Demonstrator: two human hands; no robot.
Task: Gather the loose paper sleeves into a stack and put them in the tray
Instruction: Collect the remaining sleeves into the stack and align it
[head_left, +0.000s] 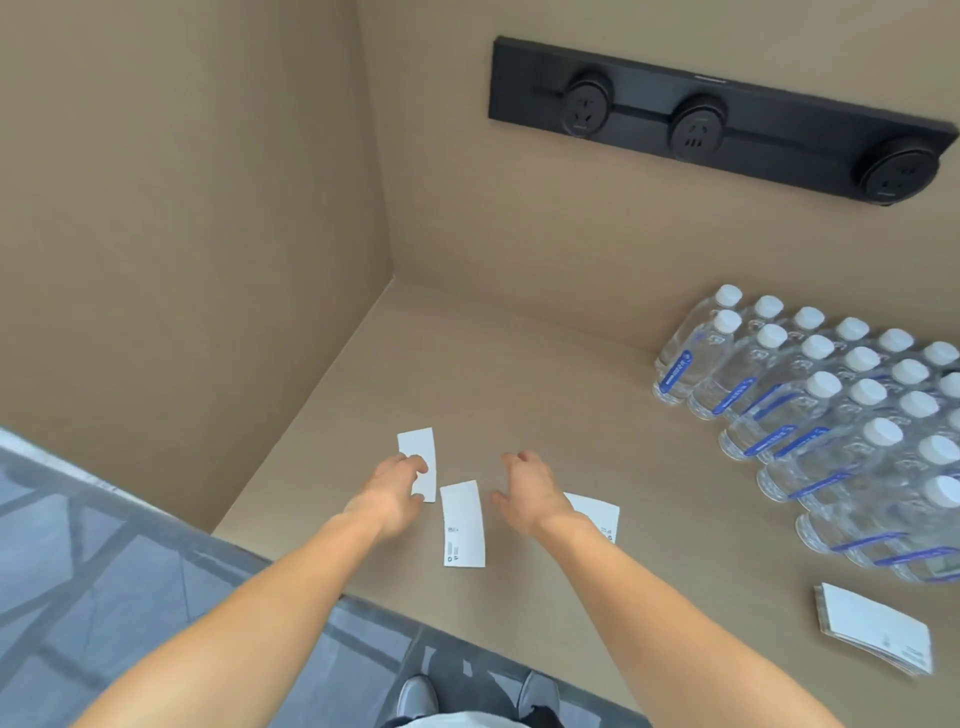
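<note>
My left hand (397, 488) rests fingers on the curved white paper sleeve (417, 464) at 11 o'clock; my right hand (524, 493) hovers unclenched, grasping nothing

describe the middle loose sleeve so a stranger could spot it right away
On the tan counter, look left of the water bottles, between the two hands. The middle sleeve lies there untouched, showing small black print at its near end; its neighbours are each partly covered by a hand.

Both bare forearms reach fwd, roughly parallel. Left hand (396, 487) palm down, fingers curled, thumb out. Right hand (529, 491) just beside it, apart, open, fingers loosely bent, nothing held.
</note>
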